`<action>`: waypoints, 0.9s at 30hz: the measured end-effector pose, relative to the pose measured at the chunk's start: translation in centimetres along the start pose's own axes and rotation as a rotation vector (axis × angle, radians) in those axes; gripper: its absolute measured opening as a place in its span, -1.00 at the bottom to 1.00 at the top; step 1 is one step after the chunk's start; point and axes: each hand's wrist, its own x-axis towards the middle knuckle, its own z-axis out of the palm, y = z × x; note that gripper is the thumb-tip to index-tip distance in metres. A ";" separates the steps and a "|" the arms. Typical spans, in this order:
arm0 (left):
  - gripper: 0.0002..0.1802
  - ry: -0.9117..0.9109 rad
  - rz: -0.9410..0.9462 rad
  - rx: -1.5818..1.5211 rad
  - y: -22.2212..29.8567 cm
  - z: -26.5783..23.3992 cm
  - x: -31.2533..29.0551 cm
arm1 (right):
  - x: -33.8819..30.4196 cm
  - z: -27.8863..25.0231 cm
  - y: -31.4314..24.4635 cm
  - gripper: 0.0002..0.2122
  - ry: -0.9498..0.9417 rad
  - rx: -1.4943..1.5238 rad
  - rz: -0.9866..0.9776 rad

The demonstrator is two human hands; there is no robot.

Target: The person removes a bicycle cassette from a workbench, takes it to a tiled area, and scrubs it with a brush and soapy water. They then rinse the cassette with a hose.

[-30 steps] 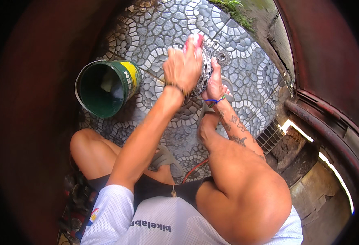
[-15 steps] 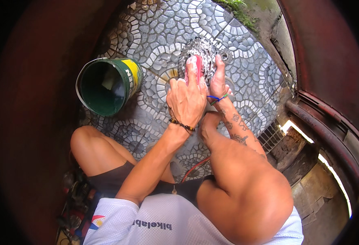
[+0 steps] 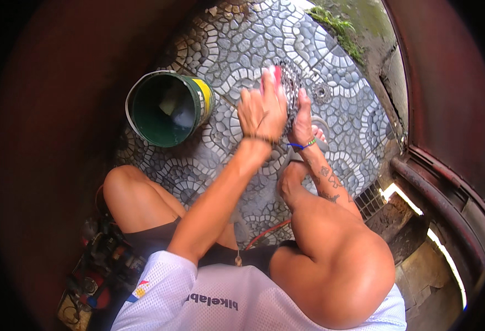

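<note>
In the head view, the stack of toothed gears (image 3: pixel 293 83) lies straight ahead of the person, caught between the two hands, its longer visible extent running away from the body and its face turned partly toward the left. The right hand (image 3: pixel 302 122) is at its near right edge, thumb lying along the teeth and fingers mostly hidden behind, seemingly supporting it. The left hand (image 3: pixel 262 115), slightly blurred, closes around a red brush (image 3: pixel 278 76) pressed close against the stack's left side; its bristles cannot be made out. Both hands are about equally near, one on each flank. The gears look like dark, greyish metal, ridged and thin-toothed. Just beyond the right thumb, a small round gear (image 3: pixel 323 94) with a central hole sits apart on the floor (image 3: pixel 231 33), a mosaic of smooth grey pebbles edged by paler curved bands. Well to the left, a green plastic bucket (image 3: pixel 143 110) with a yellow band tips its round mouth toward the viewer, a pale block (image 3: pixel 170 103) inside. A thin red cord (image 3: pixel 267 232) curves nearer the body.
</note>
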 end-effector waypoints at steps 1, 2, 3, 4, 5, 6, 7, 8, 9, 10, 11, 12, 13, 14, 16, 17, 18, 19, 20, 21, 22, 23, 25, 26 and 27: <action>-0.41 0.016 0.044 -0.009 0.5 -0.4 -2.5 | 0.0 -0.7 0.0 -0.45 0.020 0.000 -0.006; -0.41 0.027 0.080 -0.011 0.6 -1.1 -5.1 | -0.4 -1.3 0.2 -0.45 0.039 0.005 -0.003; -0.40 -0.058 0.091 -0.037 0.6 -2.2 -7.1 | -0.1 -4.1 -0.1 -0.45 0.043 0.095 0.065; -0.39 -0.131 0.074 -0.033 -0.7 -4.5 -8.9 | -0.1 -3.7 -1.6 -0.44 -0.209 0.100 0.090; -0.37 -0.202 0.066 -0.040 -2.0 -6.6 -9.4 | -0.5 -2.5 -2.8 -0.44 -0.152 0.040 0.086; -0.37 -0.052 0.092 -0.103 -3.8 -8.9 -8.9 | -0.9 -1.7 -3.7 -0.43 -0.091 -0.022 0.071; -0.39 0.029 -0.006 -0.055 -5.4 -11.5 -8.7 | -0.9 -2.1 -4.5 -0.39 -0.121 -0.074 0.068; -0.40 0.110 -0.120 -0.010 -7.4 -14.0 -8.8 | -0.6 -1.6 -4.8 -0.35 -0.139 -0.089 0.084; -0.43 0.167 -0.132 0.034 -9.6 -15.5 -7.9 | 0.0 -1.9 -5.0 -0.33 -0.180 -0.141 0.148; -0.47 0.026 -0.124 0.069 -11.3 -16.8 -6.8 | 0.5 -2.3 -5.6 -0.30 -0.220 -0.201 0.205; -0.51 -0.248 -0.150 0.131 -13.0 -17.3 -5.3 | 0.4 -2.2 -5.9 -0.30 -0.213 -0.261 0.225; -0.52 -0.438 -0.185 0.237 -13.8 -16.3 -3.5 | 0.3 -2.2 -6.4 -0.31 -0.204 -0.326 0.239; -0.50 -0.528 -0.105 0.331 -15.3 -14.9 -2.0 | 0.6 -1.7 -6.7 -0.31 -0.208 -0.382 0.254; -0.50 -0.495 -0.035 0.369 -18.4 -11.8 -0.7 | 0.8 -1.6 -6.8 -0.32 -0.234 -0.369 0.289; -0.51 -0.620 -0.066 0.456 -21.6 -7.0 3.7 | 1.1 -2.5 -6.9 -0.34 -0.261 -0.344 0.365; -0.52 -0.777 -0.171 0.506 -22.0 -5.2 5.5 | 0.7 -2.4 -6.8 -0.38 -0.216 -0.251 0.377; -0.52 -0.712 -0.026 0.544 -22.9 -3.4 5.1 | 0.2 -2.1 -6.5 -0.39 -0.252 -0.181 0.306; -0.53 -0.649 0.119 0.573 -23.5 -1.7 4.2 | -0.5 -1.5 -6.5 -0.40 -0.282 -0.115 0.239; -0.53 -0.582 0.260 0.600 -24.2 -0.4 3.4 | -1.0 -0.8 -6.4 -0.41 -0.314 -0.048 0.172; -0.52 -0.636 0.223 0.604 -23.3 0.2 3.4 | -1.5 -0.5 -6.9 -0.42 -0.257 -0.007 0.104; -0.51 -0.689 0.185 0.611 -22.6 0.6 3.2 | -1.6 -0.9 -7.0 -0.42 -0.256 -0.008 0.104; -0.51 -0.724 0.169 0.615 -22.0 0.7 2.8 | -1.3 -1.5 -6.9 -0.41 -0.256 -0.007 0.104; -0.50 -0.738 0.159 0.604 -22.1 0.3 3.0 | -0.1 -2.1 -6.7 -0.37 -0.298 -0.048 0.112; -0.50 -0.746 0.154 0.600 -22.2 0.0 3.4 | 0.3 -2.1 -6.2 -0.40 -0.234 -0.070 0.073; -0.50 -0.750 0.143 0.597 -22.4 -0.6 3.8 | 0.9 -2.2 -5.8 -0.41 -0.215 -0.058 0.062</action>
